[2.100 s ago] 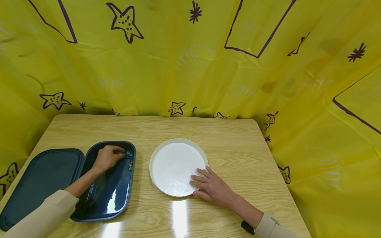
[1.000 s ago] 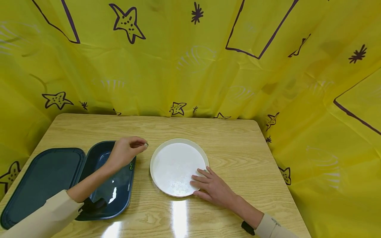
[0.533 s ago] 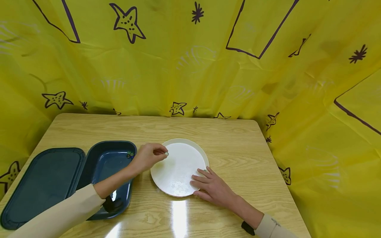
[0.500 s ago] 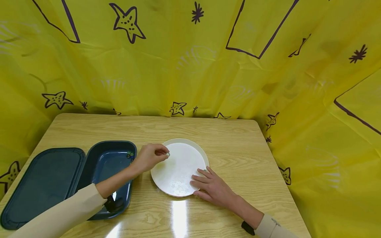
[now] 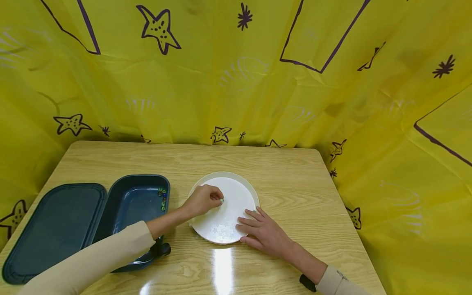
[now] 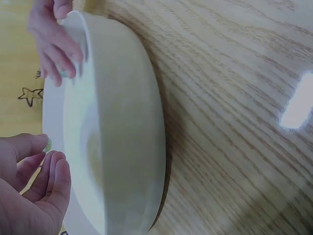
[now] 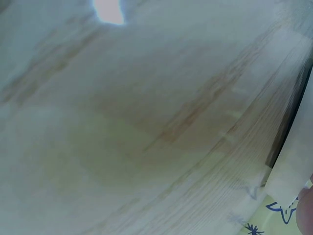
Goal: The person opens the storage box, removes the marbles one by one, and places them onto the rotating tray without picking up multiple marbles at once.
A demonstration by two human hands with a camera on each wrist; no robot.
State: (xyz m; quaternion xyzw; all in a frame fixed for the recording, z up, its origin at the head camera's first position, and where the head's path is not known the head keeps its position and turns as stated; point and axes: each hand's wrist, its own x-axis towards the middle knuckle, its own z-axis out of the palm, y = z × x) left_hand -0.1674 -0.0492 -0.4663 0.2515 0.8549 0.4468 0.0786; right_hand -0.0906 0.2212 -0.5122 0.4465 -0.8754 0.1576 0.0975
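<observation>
A round white dish (image 5: pixel 236 190) with a raised rim sits mid-table. Above it my left hand (image 5: pixel 202 200) pinches a small greenish glass marble (image 6: pixel 48 145) between thumb and fingertips, clear of the dish floor in the left wrist view. My right hand (image 5: pixel 263 232) rests over the dish's right rim, fingers extended and spread. A small greenish spot shows by its fingertips; whether it is a marble I cannot tell. To the left, a dark blue tub (image 5: pixel 134 200) holds several green, blue and reddish marbles (image 5: pixel 164 196) along its right wall.
A dark blue lid or tray (image 5: pixel 55 229) lies left of the tub, against it. My left forearm crosses over the tub. The wood-grain table (image 5: pixel 295 180) ends at a yellow curtain (image 5: pixel 236 90) printed with starfish, behind and to the sides.
My left hand has taken a marble from the tub, crossed its right wall and moved rightward over the dish, now near its middle. My right hand has stayed on the rim.
</observation>
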